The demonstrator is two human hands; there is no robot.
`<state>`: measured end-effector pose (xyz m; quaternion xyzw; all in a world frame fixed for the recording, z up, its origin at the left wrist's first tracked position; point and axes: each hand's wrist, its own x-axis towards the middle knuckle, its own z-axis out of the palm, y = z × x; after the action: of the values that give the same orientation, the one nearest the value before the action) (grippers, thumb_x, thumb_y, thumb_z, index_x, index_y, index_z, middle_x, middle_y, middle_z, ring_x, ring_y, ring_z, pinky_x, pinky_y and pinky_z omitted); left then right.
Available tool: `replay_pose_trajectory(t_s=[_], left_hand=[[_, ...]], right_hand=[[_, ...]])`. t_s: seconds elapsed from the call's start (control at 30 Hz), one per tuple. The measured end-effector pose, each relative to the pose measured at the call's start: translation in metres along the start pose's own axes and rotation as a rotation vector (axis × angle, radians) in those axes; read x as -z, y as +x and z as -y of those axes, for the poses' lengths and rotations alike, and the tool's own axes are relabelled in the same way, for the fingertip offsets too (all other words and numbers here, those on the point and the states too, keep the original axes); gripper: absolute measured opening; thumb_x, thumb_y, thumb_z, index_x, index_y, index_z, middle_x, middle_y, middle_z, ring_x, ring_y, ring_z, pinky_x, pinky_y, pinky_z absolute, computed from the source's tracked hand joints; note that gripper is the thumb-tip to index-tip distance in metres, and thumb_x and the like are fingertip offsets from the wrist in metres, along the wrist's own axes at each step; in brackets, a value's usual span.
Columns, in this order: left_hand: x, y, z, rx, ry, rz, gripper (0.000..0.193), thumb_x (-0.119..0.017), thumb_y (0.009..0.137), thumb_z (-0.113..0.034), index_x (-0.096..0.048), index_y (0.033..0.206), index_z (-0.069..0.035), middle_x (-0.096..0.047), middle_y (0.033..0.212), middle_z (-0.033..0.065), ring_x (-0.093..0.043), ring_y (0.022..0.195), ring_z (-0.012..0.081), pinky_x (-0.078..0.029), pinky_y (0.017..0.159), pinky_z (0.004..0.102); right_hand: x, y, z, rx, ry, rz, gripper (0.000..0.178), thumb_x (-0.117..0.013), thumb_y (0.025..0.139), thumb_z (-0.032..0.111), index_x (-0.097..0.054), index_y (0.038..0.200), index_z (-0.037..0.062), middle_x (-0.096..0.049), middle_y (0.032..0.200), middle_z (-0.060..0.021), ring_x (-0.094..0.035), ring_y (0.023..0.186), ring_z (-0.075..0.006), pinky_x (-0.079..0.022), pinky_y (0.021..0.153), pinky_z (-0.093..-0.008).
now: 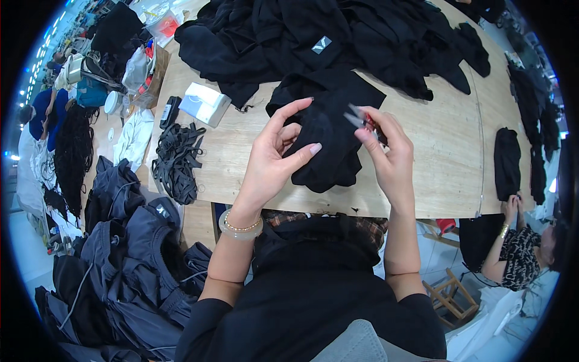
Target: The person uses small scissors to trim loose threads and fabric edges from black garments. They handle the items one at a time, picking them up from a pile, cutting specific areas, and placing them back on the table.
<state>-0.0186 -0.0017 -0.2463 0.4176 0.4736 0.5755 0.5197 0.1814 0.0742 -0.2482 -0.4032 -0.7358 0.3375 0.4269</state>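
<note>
A black garment (330, 136) lies bunched on the wooden table in front of me, partly hanging toward the near edge. Over its left side is my left hand (282, 140), thumb and fingers apart in a wide curve with nothing between them. My right hand (389, 145) is closed around small thread snips (357, 117) with red on the handle. Their blades point left, above the garment's right part. The tips look a little blurred. A bracelet and a bangle (241, 228) circle my left wrist.
A heap of black garments (271, 42) covers the table's far side. To the left are a tissue pack (205, 104), a black box (170, 113) and a pile of dark straps (177, 160). Dark grey garments (132, 253) hang lower left. Another person (522, 244) handles black cloth at right.
</note>
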Motion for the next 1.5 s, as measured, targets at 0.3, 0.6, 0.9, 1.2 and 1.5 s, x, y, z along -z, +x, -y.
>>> replay_pose_trajectory(t_s=[0.3,0.6,0.9,1.2,1.5], left_hand=[[0.001,0.000,-0.004,-0.005,0.013,0.000,0.069,-0.070,0.085,0.009,-0.047,0.148,-0.006,-0.047,0.078,-0.0082,-0.044,0.076,0.0007,-0.037,0.072,0.0158],[-0.001,0.000,-0.007,0.006,0.023,0.004,0.068,-0.070,0.085,0.008,-0.047,0.148,-0.006,-0.050,0.079,-0.0076,-0.047,0.077,0.0005,-0.039,0.073,0.0160],[-0.002,0.001,-0.015,0.065,-0.102,-0.010,0.068,-0.069,0.087,0.009,-0.044,0.149,-0.004,-0.064,0.088,-0.0023,-0.056,0.084,0.0016,-0.043,0.073,0.0164],[0.004,0.002,-0.007,0.048,-0.080,0.042,0.068,-0.070,0.087,0.008,-0.045,0.149,-0.005,-0.063,0.087,-0.0029,-0.054,0.080,0.0005,-0.041,0.070,0.0157],[0.004,0.001,-0.007,0.067,-0.069,0.043,0.066,-0.070,0.088,0.006,-0.046,0.148,-0.005,-0.053,0.077,-0.0080,-0.045,0.073,-0.0011,-0.033,0.063,0.0168]], right_hand=[[0.007,-0.002,0.020,0.373,-0.467,0.069,0.044,-0.082,0.075,0.018,-0.072,0.118,0.0120,-0.058,0.084,0.0010,-0.050,0.079,-0.0188,-0.035,0.072,-0.0346],[0.006,-0.002,0.024,0.393,-0.550,0.075,0.044,-0.082,0.075,0.016,-0.073,0.117,0.0109,-0.060,0.085,0.0009,-0.051,0.080,-0.0204,-0.037,0.073,-0.0356],[0.002,-0.007,0.011,-0.117,0.121,0.066,0.044,-0.086,0.077,0.011,-0.064,0.115,0.0056,-0.060,0.077,-0.0008,-0.056,0.073,-0.0087,-0.043,0.066,-0.0231],[0.011,-0.001,0.011,0.182,-0.128,0.105,0.025,-0.087,0.073,0.014,-0.070,0.089,0.0037,-0.067,0.077,-0.0039,-0.058,0.071,-0.0171,-0.046,0.062,-0.0300],[0.005,0.002,0.013,0.260,-0.149,0.107,0.027,-0.087,0.070,0.013,-0.071,0.089,0.0042,-0.066,0.075,-0.0037,-0.056,0.069,-0.0181,-0.045,0.060,-0.0303]])
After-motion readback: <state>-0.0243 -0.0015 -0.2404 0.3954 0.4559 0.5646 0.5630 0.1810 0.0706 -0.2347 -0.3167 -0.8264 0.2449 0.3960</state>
